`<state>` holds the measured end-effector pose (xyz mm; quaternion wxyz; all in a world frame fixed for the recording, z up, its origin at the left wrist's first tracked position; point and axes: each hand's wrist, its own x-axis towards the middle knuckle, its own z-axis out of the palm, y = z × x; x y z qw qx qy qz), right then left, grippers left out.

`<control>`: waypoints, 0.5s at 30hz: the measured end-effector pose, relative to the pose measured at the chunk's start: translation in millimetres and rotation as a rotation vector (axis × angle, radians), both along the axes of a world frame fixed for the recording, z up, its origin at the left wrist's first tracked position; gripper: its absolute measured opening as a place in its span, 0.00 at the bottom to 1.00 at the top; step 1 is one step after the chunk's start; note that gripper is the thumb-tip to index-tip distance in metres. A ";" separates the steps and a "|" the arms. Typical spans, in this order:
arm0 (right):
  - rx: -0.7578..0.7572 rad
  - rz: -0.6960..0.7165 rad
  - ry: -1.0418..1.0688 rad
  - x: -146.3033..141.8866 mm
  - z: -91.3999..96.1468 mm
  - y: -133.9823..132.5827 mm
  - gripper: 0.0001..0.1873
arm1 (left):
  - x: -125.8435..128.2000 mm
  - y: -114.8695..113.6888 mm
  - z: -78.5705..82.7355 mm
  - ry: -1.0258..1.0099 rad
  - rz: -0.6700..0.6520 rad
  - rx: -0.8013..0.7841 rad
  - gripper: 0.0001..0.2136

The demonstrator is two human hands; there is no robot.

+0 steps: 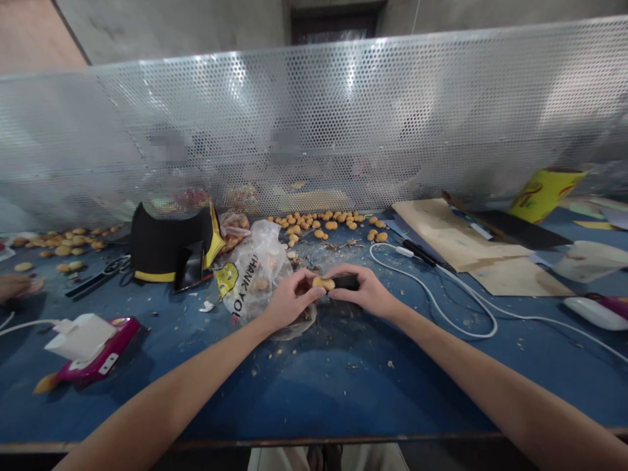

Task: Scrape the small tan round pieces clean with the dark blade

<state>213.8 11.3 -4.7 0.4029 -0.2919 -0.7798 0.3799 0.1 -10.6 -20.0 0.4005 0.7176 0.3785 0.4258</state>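
Above the dusty blue surface [343,373], the left hand [289,301] pinches a small tan rounded nut [324,284] in its fingers, long axis sideways. Its right end meets the short black tool [346,282], which the right hand [367,294] grips. Beyond lie a crumpled clear plastic bag [250,271] and scattered tan nuts [324,222].

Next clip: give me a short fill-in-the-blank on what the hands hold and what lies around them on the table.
1. The left hand pinches a small tan rounded piece right beside the small black tool held in the right hand, above a dusty ____ tabletop.
2. The crumpled clear plastic bag beside the left hand is printed "THANK ____".
3. The thin white cable loops over the tabletop to the ____ of both hands.

Missing words: blue; YOU; right.
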 end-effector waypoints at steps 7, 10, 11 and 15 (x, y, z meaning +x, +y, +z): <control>-0.069 -0.034 0.026 -2.4 4.3 -2.1 0.17 | 0.9 -1.4 -0.9 0.016 0.012 0.070 0.18; -0.071 -0.038 0.027 -2.9 6.3 -4.1 0.17 | -0.8 -3.4 -1.1 0.088 0.018 0.114 0.17; -0.063 -0.031 0.021 -3.0 6.9 -5.1 0.17 | -1.4 -4.3 -0.8 0.110 0.018 0.124 0.16; -0.010 -0.021 -0.013 -3.6 7.5 -8.7 0.16 | -1.8 -6.8 1.2 0.080 -0.006 0.120 0.14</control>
